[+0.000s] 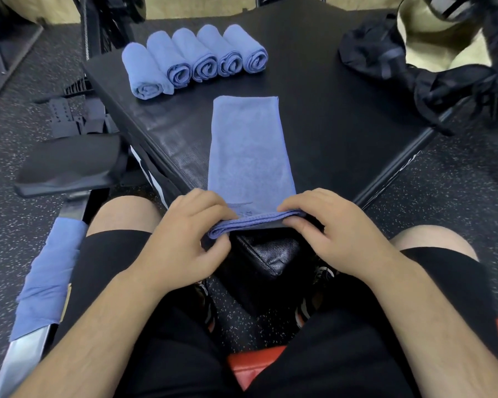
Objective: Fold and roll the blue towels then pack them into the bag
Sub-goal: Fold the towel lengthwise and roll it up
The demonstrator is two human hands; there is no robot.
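Observation:
A blue towel [246, 150], folded into a long strip, lies on the black platform [328, 110], running away from me. Its near end is lifted at the platform's corner. My left hand [190, 228] pinches that end at its left side, thumb underneath. My right hand [325, 225] pinches the right side of the same edge. Several rolled blue towels [196, 60] sit in a row at the platform's far left. The black bag [420, 67] lies open at the far right, its pale lining showing.
More blue towel cloth [48, 277] drapes over a metal bar at my left. A black padded seat [69, 165] stands left of the platform. My knees and black shorts flank the platform's corner. Speckled rubber floor surrounds everything.

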